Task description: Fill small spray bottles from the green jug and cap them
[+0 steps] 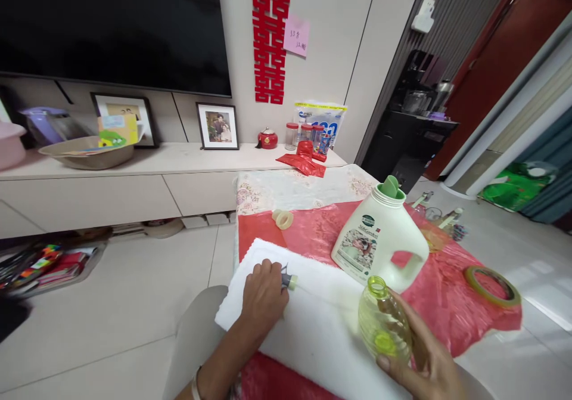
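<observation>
My left hand (263, 297) rests on a white towel (313, 322), its fingers closed on a small pump head with a green collar (289, 280); a thin clear tube runs from it across the towel. My right hand (424, 361) grips a small yellow-green ribbed bottle (383, 322) with an open mouth, held tilted above the towel's right end. Just behind it stands a large white detergent jug (379, 242) with a handle and a green spout, upright on a red cloth (447, 304).
A roll of tape (491, 285) lies on the red cloth at the right, a smaller one (283, 219) at the back left. Small glass items (435, 215) stand behind the jug. A low TV cabinet (134, 179) carries frames, jars and a bowl. Tiled floor lies left.
</observation>
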Tool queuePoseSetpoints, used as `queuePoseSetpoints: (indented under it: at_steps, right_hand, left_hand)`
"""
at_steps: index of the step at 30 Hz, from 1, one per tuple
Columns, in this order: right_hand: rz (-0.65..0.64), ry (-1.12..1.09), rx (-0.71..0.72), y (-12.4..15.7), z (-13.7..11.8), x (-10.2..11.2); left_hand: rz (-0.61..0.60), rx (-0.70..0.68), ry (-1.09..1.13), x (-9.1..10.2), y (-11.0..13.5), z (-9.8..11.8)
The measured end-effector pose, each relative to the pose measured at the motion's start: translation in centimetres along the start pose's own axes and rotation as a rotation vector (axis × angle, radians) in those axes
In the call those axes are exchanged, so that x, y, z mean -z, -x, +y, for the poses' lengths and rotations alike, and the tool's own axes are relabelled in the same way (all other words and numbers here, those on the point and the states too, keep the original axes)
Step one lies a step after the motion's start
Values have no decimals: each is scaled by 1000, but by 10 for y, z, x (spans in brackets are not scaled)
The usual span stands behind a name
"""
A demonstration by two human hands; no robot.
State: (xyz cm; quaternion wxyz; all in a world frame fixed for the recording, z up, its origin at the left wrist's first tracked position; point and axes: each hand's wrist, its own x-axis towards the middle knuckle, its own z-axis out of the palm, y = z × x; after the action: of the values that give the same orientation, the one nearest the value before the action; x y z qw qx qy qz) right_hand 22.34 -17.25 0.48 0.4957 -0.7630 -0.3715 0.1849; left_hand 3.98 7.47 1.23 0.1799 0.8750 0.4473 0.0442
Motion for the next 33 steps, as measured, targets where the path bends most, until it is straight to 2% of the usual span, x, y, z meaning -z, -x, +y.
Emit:
queuePoseSetpoints:
  at_steps: [3,6,9,11,13,18,26,33]
  right_hand:
    - [-41,204,91,-1,10,13]
    - [17,450,224,-2,15,26]
    - [95,639,386,-4,13,31]
    - [116,698,435,-6,9,29]
    - [114,717,438,-8,4,24]
    - [61,747,447,-8,-5,16]
    - [47,745,452,-8,-8,11]
    - [11,786,432,-12,-7,3]
  left_hand:
    - [20,14,16,2,-3,1]
    - [54,-4,72,15,-6,-6]
    - [177,-7,182,33,-8,-15]
    - [283,-27,271,42,-8,-19]
    - [344,-63,313,47,-8,-20]
    - [394,-119,275,47,-6,-15]
    - [415,-63,163,54,-4,-8]
    - [415,-147,190,53,3,4]
